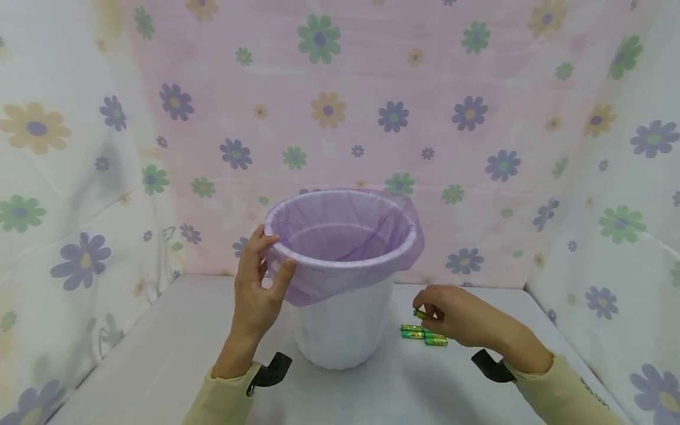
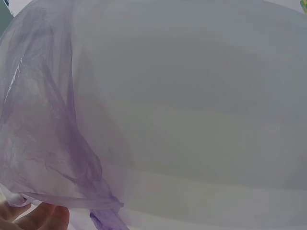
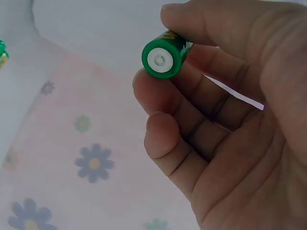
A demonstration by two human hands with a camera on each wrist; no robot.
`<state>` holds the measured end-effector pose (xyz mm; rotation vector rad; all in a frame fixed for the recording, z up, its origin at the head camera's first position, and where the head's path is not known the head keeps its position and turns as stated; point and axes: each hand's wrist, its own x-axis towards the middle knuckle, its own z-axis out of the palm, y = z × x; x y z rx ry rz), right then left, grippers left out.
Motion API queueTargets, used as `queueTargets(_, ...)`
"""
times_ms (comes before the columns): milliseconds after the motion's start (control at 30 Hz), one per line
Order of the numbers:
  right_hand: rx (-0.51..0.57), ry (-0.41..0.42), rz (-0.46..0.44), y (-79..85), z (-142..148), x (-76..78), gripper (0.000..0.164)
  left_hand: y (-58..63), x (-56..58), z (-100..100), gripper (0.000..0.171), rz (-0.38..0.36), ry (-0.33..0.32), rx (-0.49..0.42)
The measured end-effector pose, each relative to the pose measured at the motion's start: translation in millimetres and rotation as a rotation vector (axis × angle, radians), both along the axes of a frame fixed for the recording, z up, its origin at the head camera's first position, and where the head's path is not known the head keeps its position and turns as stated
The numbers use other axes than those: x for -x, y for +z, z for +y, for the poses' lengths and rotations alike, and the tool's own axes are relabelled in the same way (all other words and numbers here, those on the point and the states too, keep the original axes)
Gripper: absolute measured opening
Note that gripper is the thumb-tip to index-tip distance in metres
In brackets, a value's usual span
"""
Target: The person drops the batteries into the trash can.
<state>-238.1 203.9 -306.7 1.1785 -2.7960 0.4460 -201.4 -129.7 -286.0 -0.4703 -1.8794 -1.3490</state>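
A white trash can [image 1: 340, 330] stands on the table, lined with a thin purple plastic bag [image 1: 324, 283] folded over its rim. My left hand [image 1: 258, 298] grips the left side of that rim, thumb outside and fingers at the edge. In the left wrist view, fingertips [image 2: 45, 218] show beside the bag at the lower corner. To the right of the can, my right hand [image 1: 464, 316] pinches a green and gold battery [image 1: 421, 314] between thumb and fingers. The right wrist view shows the battery's flat end [image 3: 160, 60]. Several similar batteries [image 1: 412, 334] lie on the table just below that hand.
The white tabletop [image 1: 419, 395] spreads around the can. Behind stands a pink flowered backdrop [image 1: 361, 77], with white flowered side sheets [image 1: 79, 195] at left and right. Black bands [image 1: 273, 370] sit at both wrists.
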Motion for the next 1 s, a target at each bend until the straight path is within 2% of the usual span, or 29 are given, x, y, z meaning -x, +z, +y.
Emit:
queueTargets(233,-0.032,0.028,0.090,41.0,4,-8.4,0.019,1.5,-0.6,-1,0.043,0.004,0.004,-0.004)
queueTargets(367,-0.020,0.043,0.127,59.8,5,-11.9,0.021,0.7,-1.2,-2,0.043,-0.005,0.008,0.001)
queueTargets(633,0.041,0.132,0.207,97.7,-8,-11.8,0.023,-0.8,0.3,-2,0.043,0.006,0.007,0.007)
queueTargets(800,0.079,0.201,0.230,114.9,-21,-5.7,0.021,0.0,1.5,-1,0.043,0.008,0.006,0.002)
queueTargets(1000,0.113,0.245,0.252,124.9,-37,6.4,0.017,-0.9,1.5,-1,0.043,0.001,0.000,-0.003)
